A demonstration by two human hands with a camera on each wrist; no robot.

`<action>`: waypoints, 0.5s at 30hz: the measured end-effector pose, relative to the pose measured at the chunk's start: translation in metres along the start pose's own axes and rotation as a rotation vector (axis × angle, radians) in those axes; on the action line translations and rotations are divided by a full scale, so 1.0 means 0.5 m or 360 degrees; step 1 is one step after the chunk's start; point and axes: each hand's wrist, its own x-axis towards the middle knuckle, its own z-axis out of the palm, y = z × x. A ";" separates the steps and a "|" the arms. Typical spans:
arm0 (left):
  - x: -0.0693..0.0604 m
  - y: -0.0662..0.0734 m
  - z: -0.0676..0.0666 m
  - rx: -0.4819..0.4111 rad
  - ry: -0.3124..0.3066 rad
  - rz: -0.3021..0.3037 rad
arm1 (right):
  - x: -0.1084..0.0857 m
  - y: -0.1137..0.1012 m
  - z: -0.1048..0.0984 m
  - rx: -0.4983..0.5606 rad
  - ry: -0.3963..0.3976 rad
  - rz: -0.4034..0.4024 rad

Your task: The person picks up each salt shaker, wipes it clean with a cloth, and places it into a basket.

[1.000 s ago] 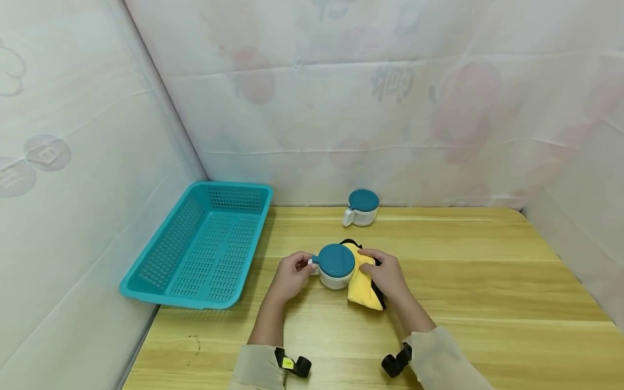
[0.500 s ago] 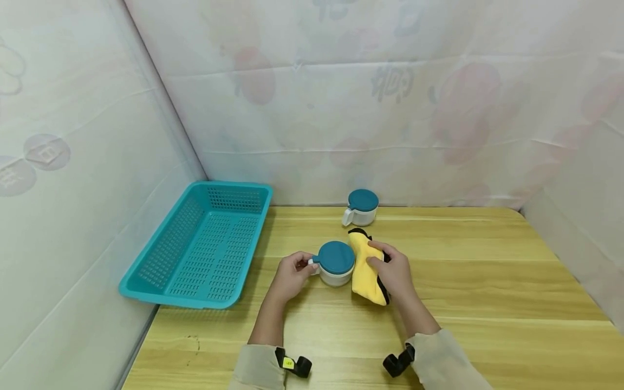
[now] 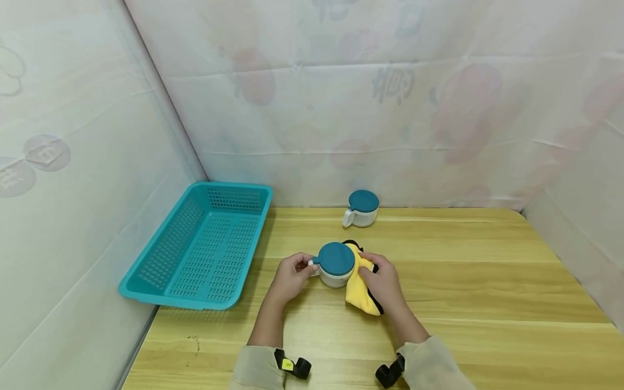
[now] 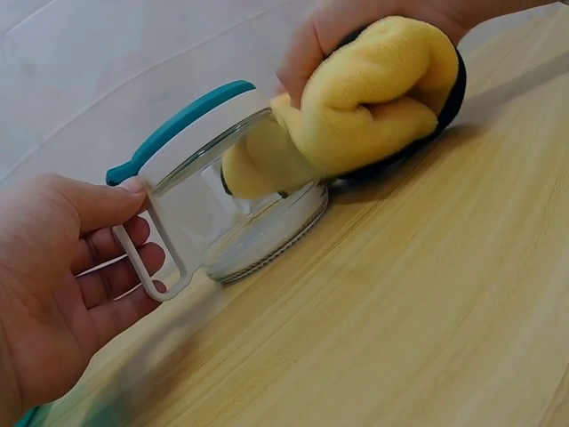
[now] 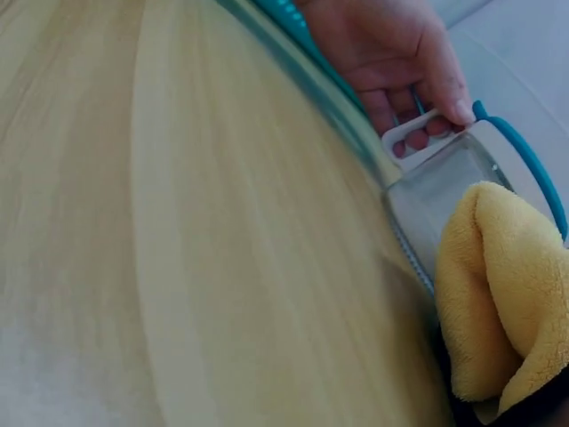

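Lidded jar, frame centre: left hand, fingers clamped on its handle, likely for steadiness. Yellow cloth, against jar's right side: pinched by right hand, fingertips partly hidden, seemingly for pressing.

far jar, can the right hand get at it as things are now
Probably yes: nothing seems to stand between the right hand and the far jar. But it grips the cloth against the near jar, so it would likely need to let go first.
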 end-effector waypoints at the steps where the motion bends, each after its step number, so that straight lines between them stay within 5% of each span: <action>1: 0.000 0.001 0.000 -0.0001 0.0002 0.0001 | 0.000 0.002 0.000 -0.0018 -0.0003 -0.0018; 10: -0.001 0.003 0.004 -0.0019 -0.0012 0.0008 | 0.004 -0.004 -0.035 -0.0086 0.0136 -0.0138; 15: -0.001 0.003 0.004 -0.0041 -0.0006 -0.0001 | 0.002 -0.041 -0.058 -0.0146 0.0184 -0.0446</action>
